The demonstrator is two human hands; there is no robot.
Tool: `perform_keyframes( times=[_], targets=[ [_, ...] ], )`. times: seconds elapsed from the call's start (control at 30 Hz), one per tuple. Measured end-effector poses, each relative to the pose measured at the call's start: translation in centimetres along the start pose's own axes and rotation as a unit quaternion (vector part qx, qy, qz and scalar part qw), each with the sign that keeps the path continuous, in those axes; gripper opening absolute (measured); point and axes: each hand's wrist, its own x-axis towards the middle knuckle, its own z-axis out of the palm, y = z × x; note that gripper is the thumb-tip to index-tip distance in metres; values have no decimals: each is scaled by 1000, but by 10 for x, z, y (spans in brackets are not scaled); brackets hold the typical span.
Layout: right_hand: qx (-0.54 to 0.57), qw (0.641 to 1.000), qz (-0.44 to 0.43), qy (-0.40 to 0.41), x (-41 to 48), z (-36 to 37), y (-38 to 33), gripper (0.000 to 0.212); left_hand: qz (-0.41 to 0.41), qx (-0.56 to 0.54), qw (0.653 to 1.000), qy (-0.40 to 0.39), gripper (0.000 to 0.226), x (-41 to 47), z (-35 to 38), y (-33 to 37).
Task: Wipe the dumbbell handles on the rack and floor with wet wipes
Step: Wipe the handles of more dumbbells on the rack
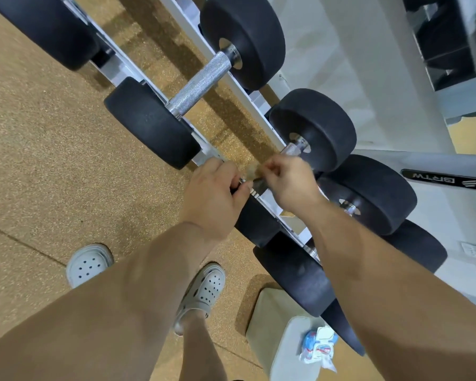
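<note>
The left hand point(213, 195) and right hand point(287, 182) meet over the near end of the white rack point(123, 70). Each is pinching one edge of a thin, half-clear wet wipe point(252, 174), with the fingers curled in. The wipe is stretched across the dumbbell handle point(293, 147). Most of that handle is hidden, and the blur makes it hard to say whether the wipe touches the steel.

Black heads crowd both sides of the hands. The next dumbbell along shows its knurled handle point(201, 83) bare between the two rails. To the left of the front rail is the speckled floor point(39, 160), where two grey clogs point(90, 264) stand. A packet of wipes point(318, 345) lies on a pale block point(275, 312) by the rack's near corner.
</note>
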Motion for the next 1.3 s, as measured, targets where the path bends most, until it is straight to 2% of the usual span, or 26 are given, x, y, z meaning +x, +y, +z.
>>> perform_keyframes(
  times=[0.07,0.13,0.23,0.3,0.4,0.53,0.6,0.67,0.7,0.8,0.97,1.13,1.17,1.27,1.3],
  targets=[
    [163,986,44,-9,-18,-4,2,19,-62,-27,997,-30,23,4,-6,5],
    [300,949,84,45,-33,-12,8,14,-131,-74,988,-39,18,7,-10,13],
    [415,905,97,19,-53,-18,9,10,-164,-81,982,-38,34,10,-11,38],
    [456,886,79,-23,-63,-21,6,14,-149,-98,983,-43,31,16,-8,57],
    [485,872,70,-2,-68,-26,6,18,-137,-80,986,-56,14,27,-3,77],
    [510,845,108,118,-63,-26,14,17,-132,-120,983,-50,10,35,4,88],
    [488,857,99,134,-61,-23,20,10,-143,-148,978,-35,13,36,8,91],
    [494,857,86,122,-60,-22,25,7,-164,-179,970,-31,15,37,8,93],
    [521,843,82,105,-59,-22,28,10,-175,-204,962,-40,14,38,8,94],
    [626,776,71,35,-59,-24,34,20,-180,-244,951,-64,15,36,10,98],
    [617,783,66,46,-62,-25,43,19,-146,-201,967,-63,36,33,16,100],
    [595,789,126,91,-56,-21,44,15,-80,-33,993,-84,35,35,17,94],
    [602,782,130,101,-54,-21,43,14,-66,-1,994,-92,37,35,16,93],
    [662,728,136,111,-44,-22,38,12,-61,47,991,-107,48,35,12,89],
    [660,731,135,110,-41,-22,36,12,-63,47,991,-109,50,34,11,87]
  ],
)
